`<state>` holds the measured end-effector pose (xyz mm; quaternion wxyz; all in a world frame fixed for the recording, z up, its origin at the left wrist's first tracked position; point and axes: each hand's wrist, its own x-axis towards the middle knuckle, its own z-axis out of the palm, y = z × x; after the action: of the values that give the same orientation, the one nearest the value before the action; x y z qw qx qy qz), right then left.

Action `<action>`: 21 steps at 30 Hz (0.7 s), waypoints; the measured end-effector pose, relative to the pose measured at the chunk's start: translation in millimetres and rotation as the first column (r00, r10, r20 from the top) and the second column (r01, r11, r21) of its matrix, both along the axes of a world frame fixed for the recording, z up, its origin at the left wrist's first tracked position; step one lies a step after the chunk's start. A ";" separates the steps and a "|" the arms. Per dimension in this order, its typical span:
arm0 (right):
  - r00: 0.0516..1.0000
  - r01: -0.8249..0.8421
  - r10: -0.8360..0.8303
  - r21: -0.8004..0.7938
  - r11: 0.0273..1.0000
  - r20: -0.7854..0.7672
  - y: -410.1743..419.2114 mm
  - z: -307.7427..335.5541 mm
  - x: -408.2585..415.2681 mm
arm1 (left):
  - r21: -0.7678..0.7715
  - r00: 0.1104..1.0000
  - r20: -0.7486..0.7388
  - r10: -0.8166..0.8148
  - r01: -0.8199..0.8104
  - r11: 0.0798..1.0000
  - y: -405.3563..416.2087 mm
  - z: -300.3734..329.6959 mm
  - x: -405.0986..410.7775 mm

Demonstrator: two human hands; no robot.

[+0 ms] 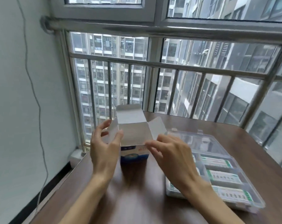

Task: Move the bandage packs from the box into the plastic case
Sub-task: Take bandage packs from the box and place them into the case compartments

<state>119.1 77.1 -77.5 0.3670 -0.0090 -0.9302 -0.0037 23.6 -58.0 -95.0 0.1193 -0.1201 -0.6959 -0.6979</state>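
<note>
A blue and white cardboard box (134, 156) stands on the table in front of me with its top flaps spread open, and its inside looks white. My left hand (103, 147) is at the box's left side, the left flap between thumb and fingers. My right hand (171, 156) pinches the box's near rim at its right corner. To the right lies the clear plastic case (256, 202) with its lid open. Three white and green bandage packs (224, 177) lie in its compartments. My right wrist hides the case's left part.
The brown wooden table (137, 196) runs up to a metal window railing (169, 65) at the back. A white wall with a hanging cable (35, 97) is at the left. The table's left edge drops off near my left forearm.
</note>
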 end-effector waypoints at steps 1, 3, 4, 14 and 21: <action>1.000 -0.021 0.021 0.006 1.000 -0.014 0.9 -1.5 0.4 | 0.028 1.000 0.012 -0.015 0.014 1.000 0.7 -0.7 -0.4; 0.999 -0.033 0.033 0.002 0.999 -0.041 2.8 0.6 0.9 | 0.061 0.999 -0.014 -0.032 0.033 0.998 2.7 1.9 2.0; 0.998 -0.030 0.029 -0.008 1.000 -0.058 4.5 2.7 1.3 | 0.076 0.998 -0.049 -0.038 0.042 0.996 3.7 3.5 4.5; 0.933 0.051 -0.009 -0.106 0.993 0.361 9.4 -2.7 16.3 | -0.006 0.976 -0.195 -0.101 0.102 0.995 5.1 -7.5 6.4; 0.937 -0.087 0.126 -0.130 0.988 0.327 -11.2 9.2 0.3 | 0.096 0.977 -0.183 -0.111 0.130 0.987 5.8 -2.1 7.1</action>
<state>119.3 66.0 -68.4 0.2025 0.0214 -0.9767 0.0676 30.7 -52.2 -97.0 0.1446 -0.2171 -0.6354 -0.7268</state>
